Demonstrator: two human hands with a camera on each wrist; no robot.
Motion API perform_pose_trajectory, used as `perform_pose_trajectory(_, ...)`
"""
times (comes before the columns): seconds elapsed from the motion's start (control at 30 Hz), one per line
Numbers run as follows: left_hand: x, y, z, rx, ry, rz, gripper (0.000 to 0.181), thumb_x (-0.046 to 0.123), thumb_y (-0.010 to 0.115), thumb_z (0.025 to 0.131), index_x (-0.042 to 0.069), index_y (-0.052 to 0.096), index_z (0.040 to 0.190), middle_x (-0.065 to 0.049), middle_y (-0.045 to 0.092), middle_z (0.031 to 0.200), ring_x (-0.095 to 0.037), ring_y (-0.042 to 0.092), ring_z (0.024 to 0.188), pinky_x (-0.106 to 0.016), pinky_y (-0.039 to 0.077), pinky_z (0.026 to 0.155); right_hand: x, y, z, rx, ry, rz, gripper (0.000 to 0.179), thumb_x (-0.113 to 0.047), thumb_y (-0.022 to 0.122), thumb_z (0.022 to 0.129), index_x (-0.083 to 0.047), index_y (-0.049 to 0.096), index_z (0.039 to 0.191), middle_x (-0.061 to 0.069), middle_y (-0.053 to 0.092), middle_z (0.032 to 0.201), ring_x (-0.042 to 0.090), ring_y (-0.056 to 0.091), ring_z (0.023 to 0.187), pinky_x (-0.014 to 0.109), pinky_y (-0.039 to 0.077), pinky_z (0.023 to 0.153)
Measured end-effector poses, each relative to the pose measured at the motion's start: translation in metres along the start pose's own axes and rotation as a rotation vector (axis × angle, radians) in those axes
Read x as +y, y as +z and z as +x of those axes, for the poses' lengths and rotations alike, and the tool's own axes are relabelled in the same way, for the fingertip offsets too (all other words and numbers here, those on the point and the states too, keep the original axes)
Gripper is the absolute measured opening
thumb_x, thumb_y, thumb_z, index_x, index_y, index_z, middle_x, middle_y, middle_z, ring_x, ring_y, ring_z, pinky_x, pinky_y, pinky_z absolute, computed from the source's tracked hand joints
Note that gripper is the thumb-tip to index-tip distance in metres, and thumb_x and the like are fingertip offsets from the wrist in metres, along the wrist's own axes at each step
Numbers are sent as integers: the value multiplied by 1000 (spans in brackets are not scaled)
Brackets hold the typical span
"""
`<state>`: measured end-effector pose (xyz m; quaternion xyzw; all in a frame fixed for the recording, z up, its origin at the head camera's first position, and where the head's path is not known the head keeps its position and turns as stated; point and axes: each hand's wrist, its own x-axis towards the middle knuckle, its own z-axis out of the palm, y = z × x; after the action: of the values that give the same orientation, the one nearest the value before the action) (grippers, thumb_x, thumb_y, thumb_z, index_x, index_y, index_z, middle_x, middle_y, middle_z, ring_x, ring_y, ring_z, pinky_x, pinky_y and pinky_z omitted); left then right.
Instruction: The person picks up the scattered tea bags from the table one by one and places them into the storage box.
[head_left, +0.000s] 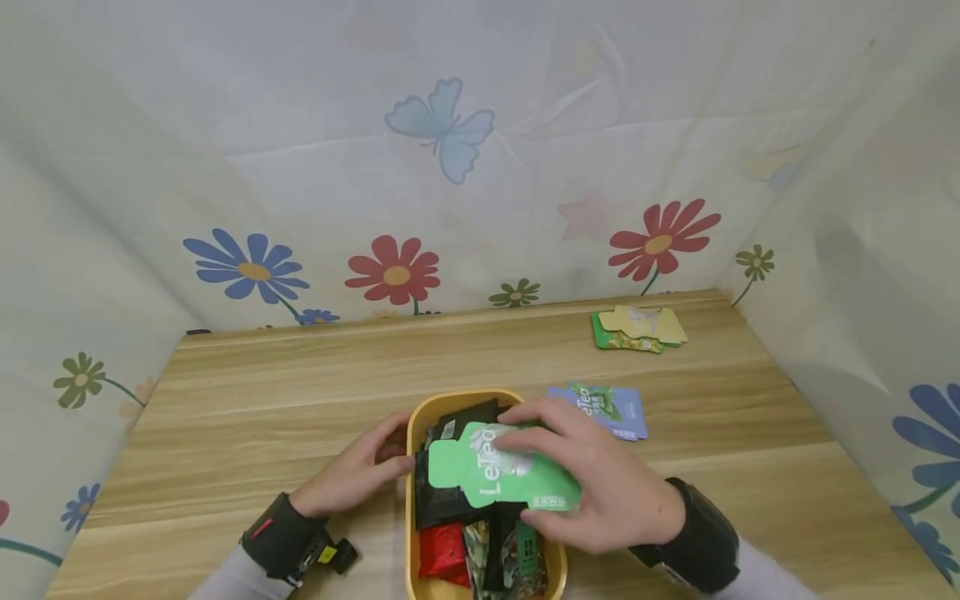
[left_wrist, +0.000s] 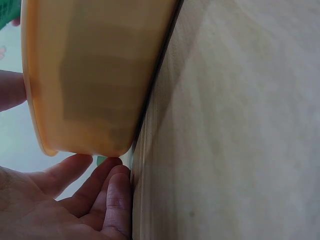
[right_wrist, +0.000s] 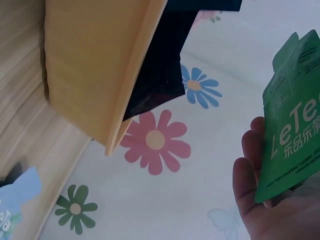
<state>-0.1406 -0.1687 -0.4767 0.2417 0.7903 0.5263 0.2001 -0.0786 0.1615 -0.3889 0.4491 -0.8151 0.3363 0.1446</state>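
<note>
In the head view, my right hand [head_left: 581, 475] pinches a green LeTea sachet [head_left: 483, 462] by its sides above a yellow bin [head_left: 411, 533]. The right wrist view shows the green sachet [right_wrist: 295, 125] from its other side, apart from the bin's rim [right_wrist: 122, 115]. My left hand [head_left: 360, 467] rests against the bin's left side near the far corner. In the left wrist view, its fingers [left_wrist: 117, 200] touch the bin's outer wall. Black packets [head_left: 446, 500], a red packet [head_left: 444, 552] and clear packets with dried contents [head_left: 478, 554] lie in the bin, partly hidden.
Right of the bin, a blue LeTea sachet [head_left: 626, 412] lies flat, partly behind my right hand. A pale yellow sachet [head_left: 652, 323] overlaps a green one [head_left: 600, 333] at the table's back right. Floral cloth walls [head_left: 510, 183] enclose the wooden table [head_left: 300, 375].
</note>
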Motion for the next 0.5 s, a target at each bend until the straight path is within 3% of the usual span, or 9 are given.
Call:
perform_pose_trajectory(0.1,0,0,0,-1,0,-4,62,20,57,96,14,35,154,-9,52,142,-24,58,121,-31,47,99,-4,2,-1,-116,17,-49,89,-51,79,73,-23,46,150,1,34,158,21,36,140,45,43,103)
perform_pose_trajectory(0.23,0,0,0,-1,0,-7,61,20,57,97,14,36,154,-9,51,143,-24,57,121,-31,47,100,-5,3,-2,-258,47,-89,116,-71,72,68,-25,21,162,4,8,168,29,9,153,62,24,113)
perform_pose_trajectory(0.5,-1,0,0,2,-1,-2,61,20,57,96,15,36,153,-8,52,142,-23,57,121,-32,46,100,9,-3,-5,-221,79,-89,120,-67,77,66,-19,21,162,4,9,168,31,10,152,60,23,114)
